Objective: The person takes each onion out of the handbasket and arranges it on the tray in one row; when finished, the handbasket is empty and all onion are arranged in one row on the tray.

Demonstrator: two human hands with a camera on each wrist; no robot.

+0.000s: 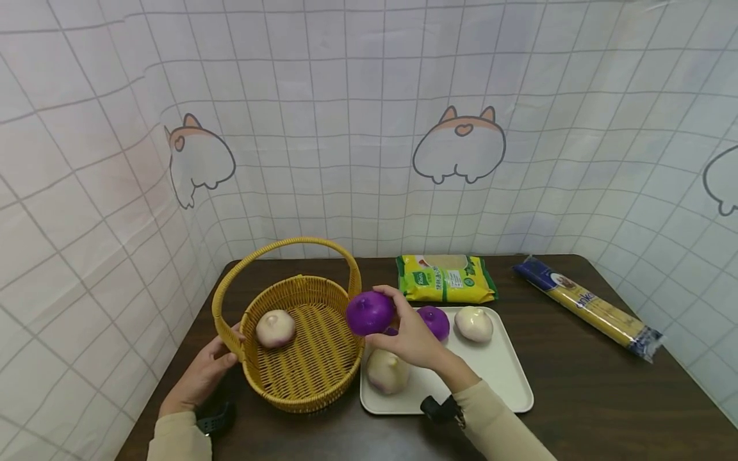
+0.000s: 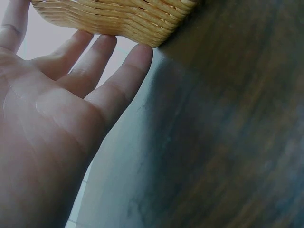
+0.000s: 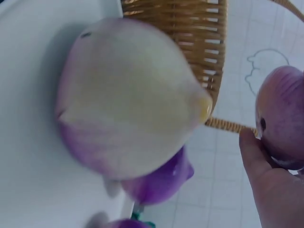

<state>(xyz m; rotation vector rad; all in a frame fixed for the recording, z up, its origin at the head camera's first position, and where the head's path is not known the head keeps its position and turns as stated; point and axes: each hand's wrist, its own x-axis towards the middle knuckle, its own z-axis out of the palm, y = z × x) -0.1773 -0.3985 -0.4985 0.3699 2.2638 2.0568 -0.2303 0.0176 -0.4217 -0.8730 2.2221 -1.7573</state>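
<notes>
My right hand (image 1: pixel 412 336) pinches a purple onion (image 1: pixel 369 313) between thumb and fingers, above the right rim of a yellow wicker basket (image 1: pixel 302 404). The onion also shows at the right edge of the right wrist view. At the basket's left side, by the handle's foot, my left hand (image 1: pixel 202 374) rests its fingertips against the wicker, fingers fairly straight in the left wrist view. One pale onion (image 1: pixel 275 329) lies inside the basket. Beneath my right hand, a pale onion with a purple tinge (image 3: pixel 128 99) sits on a white tray (image 1: pixel 473 406).
Another purple onion (image 1: pixel 434 322) and a pale onion (image 1: pixel 474 324) lie on the tray's far side. Behind stands a yellow-green food packet (image 1: pixel 446 278); a long pack of noodles (image 1: pixel 588 307) lies at right. A white grid-patterned curtain (image 1: pixel 357 128) surrounds the dark table (image 1: pixel 576 390).
</notes>
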